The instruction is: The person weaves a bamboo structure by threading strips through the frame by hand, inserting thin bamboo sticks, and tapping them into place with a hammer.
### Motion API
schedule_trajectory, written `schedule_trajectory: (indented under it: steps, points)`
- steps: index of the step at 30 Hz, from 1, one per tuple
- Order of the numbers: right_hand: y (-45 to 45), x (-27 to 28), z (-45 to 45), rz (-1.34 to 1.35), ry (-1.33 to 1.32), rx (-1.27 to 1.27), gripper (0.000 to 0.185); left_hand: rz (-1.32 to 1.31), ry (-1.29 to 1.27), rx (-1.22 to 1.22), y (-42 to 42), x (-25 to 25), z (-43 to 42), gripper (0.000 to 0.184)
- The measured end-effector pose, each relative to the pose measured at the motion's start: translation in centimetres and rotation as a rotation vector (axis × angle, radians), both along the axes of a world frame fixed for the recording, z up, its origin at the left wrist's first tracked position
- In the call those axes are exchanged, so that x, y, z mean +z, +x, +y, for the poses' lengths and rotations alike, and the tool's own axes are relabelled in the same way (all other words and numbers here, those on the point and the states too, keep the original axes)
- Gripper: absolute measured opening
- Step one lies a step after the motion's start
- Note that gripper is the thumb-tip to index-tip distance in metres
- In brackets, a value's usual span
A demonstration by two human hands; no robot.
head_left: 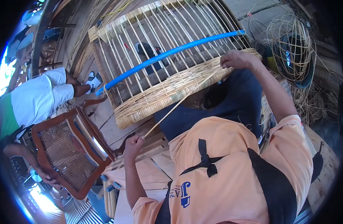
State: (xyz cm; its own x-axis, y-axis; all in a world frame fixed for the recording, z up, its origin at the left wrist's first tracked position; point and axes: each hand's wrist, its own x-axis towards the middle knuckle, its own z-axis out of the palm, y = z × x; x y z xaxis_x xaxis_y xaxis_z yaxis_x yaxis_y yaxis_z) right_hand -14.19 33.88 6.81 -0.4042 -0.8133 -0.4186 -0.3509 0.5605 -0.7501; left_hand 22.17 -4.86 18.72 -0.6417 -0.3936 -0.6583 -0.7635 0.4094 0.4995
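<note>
A long cane strand (175, 107) runs taut and slanting between my two hands. My left hand (134, 145) is closed in a fist around its lower end, off to the left of my body. My right hand (233, 59) is closed at the strand's upper end, against the woven edge; the fingertips are partly hidden. In front of me lies a wooden frame (102, 72) strung with many cane strands. Its near side is a densely woven cane band (171, 87). A blue tube (171, 55) passes crosswise among the strung strands.
At left, another person (37, 100) is beside a brown wooden chair part with a cane mesh panel (69, 153). A tangle of loose cane (290, 48) sits over a bucket at right. Long cane bundles (85, 41) lie on the floor at upper left.
</note>
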Motion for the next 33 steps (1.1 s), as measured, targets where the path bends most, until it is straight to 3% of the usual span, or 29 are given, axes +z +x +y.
schedule_trajectory:
  steps: [12, 14, 18, 21, 23, 25, 27, 28, 29, 31, 33]
  points:
    - [0.7, 0.8, 0.0, 0.043, 0.039, -0.030, 0.020, -0.036, -0.078, -0.069, 2.8, -1.8, 0.1, 0.028]
    - [1.1, 0.9, -0.3, 0.078, 0.088, 0.001, 0.020, -0.261, -0.223, -0.202, 2.8, -1.7, 0.7, 0.029]
    - [1.6, 0.6, -0.3, 0.012, 0.032, -0.083, 0.022, -0.297, -0.170, -0.142, 2.7, -2.6, 1.8, 0.034]
    - [1.4, 1.4, 0.1, -0.058, -0.007, -0.104, 0.023, -0.401, -0.236, -0.198, 0.8, -1.6, 3.3, 0.035]
    - [2.3, 1.5, -1.3, -0.137, -0.019, -0.094, 0.022, -0.401, -0.241, -0.370, -0.9, -0.8, 5.0, 0.040]
    - [4.7, -0.1, -3.4, -0.172, -0.195, 0.048, 0.019, -0.184, -0.225, -0.351, -0.8, -2.7, 6.4, 0.048]
    - [8.7, 0.9, -6.9, -0.103, -0.471, 0.136, 0.015, 0.046, 0.166, -0.053, -2.5, -3.0, 9.4, 0.039]
    - [10.0, 2.3, -8.4, -0.285, -0.363, 0.113, 0.013, 0.049, 0.153, -0.049, -3.3, -3.1, 10.6, 0.039]
    - [10.8, 3.6, -9.7, -0.466, -0.256, 0.101, 0.012, 0.157, 0.024, -0.129, -4.0, -3.0, 11.6, 0.035]
    - [11.4, 4.3, -11.8, -0.378, -0.345, 0.116, 0.010, 0.246, -0.145, -0.190, -3.6, -2.2, 10.7, 0.031]
    - [11.3, 4.8, -13.6, -0.459, -0.394, 0.100, 0.009, 0.428, -0.491, -0.397, -2.7, -1.9, 9.3, 0.023]
